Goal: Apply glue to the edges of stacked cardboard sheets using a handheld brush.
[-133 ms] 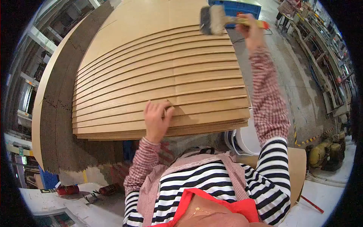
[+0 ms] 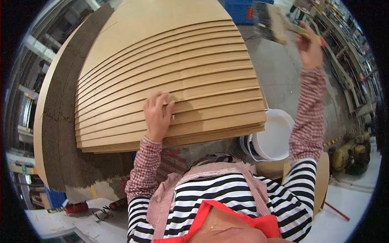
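Note:
My right hand [image 2: 311,50] is closed round the handle of a wide paintbrush [image 2: 274,24], raised off to the right of the cardboard. The brush has a dark tip, a pale body and a yellowish handle with a red end. Beneath my left hand [image 2: 157,117] lies a stack of brown cardboard sheets [image 2: 210,83], fanned so that their near edges form steps. The fingers of that hand are bent but apart, touching the sheets near the front edge, and nothing shows in its grasp.
A white bucket [image 2: 275,139] with whitish contents stands right of the stack's near corner. Left of the stack rises another tall cardboard pile [image 2: 60,117]. A blue container [image 2: 239,11] is at the far side, and machinery [image 2: 350,160] sits to the right.
My right hand has carried the paintbrush rightward, from over the stack's far right edge to beyond it. My left hand has shifted slightly left and up in the picture.

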{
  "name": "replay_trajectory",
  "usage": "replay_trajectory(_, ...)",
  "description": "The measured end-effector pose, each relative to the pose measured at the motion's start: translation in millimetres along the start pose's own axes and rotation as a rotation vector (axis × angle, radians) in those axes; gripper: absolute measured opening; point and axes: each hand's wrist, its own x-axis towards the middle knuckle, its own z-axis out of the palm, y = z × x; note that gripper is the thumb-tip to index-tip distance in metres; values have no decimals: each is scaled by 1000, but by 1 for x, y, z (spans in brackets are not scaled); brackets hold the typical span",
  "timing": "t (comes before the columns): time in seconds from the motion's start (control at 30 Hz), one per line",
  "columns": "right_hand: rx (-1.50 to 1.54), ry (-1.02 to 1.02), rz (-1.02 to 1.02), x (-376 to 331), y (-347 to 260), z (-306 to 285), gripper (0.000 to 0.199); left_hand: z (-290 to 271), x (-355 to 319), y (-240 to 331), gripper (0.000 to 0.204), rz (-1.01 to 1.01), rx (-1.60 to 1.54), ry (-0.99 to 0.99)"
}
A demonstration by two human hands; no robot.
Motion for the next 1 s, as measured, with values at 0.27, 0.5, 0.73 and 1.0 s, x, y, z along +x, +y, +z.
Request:
replay_trajectory(0.27, 111, 306, -98, -61, -78, -170, 18, 30, 38, 5, 51, 119, 182, -16)
replay_trajectory(0.5, -671, 760, 75, -55, 51, -304, 11, 22, 47, 5, 47, 131, 174, -61)
replay_trajectory(0.73, -513, 821, -113, -77, 37, -330, 16, 20, 57, 13, 47, 117, 169, -86)
replay_trajectory(1.0, -716, 449, 252, -190, 46, -212, 14, 22, 59, 16, 44, 139, 97, -89)
